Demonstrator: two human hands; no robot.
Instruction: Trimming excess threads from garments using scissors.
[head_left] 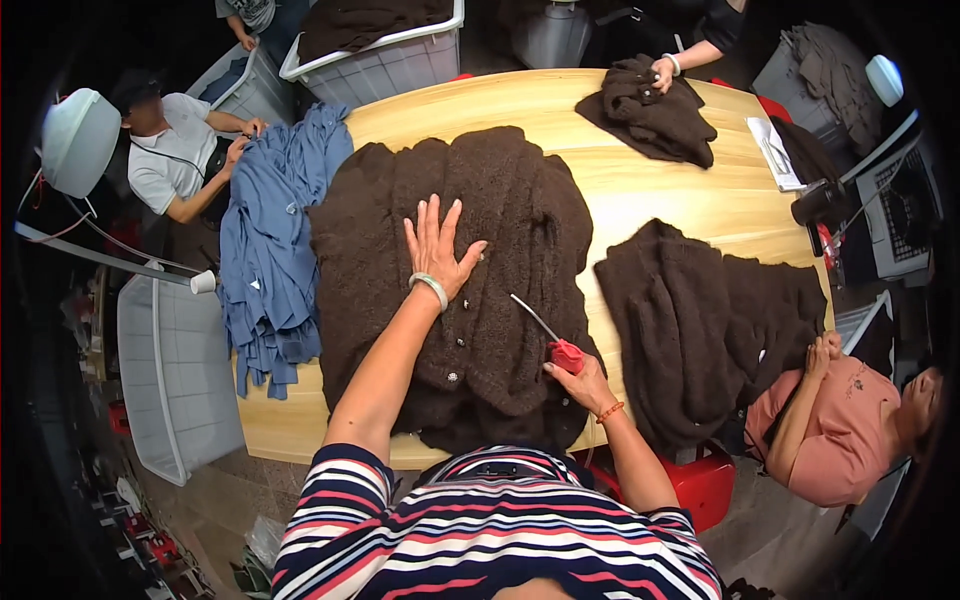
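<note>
A dark brown fuzzy knit cardigan with several shiny buttons lies spread on the table in front of me. My left hand rests flat on it, fingers spread, near its button edge. In my right hand is a red-handled tool with a thin, pale metal shaft; its exact kind cannot be made out. The shaft points up and left over the cardigan's lower right part. Other brown fabric shows beneath the cardigan at the near edge.
Blue garments are heaped at the table's left, handled by a person. Brown knits lie at the right beside a person in pink. At the far side, another person's hand touches a brown garment. A grey bin stands left; a red stool is near me.
</note>
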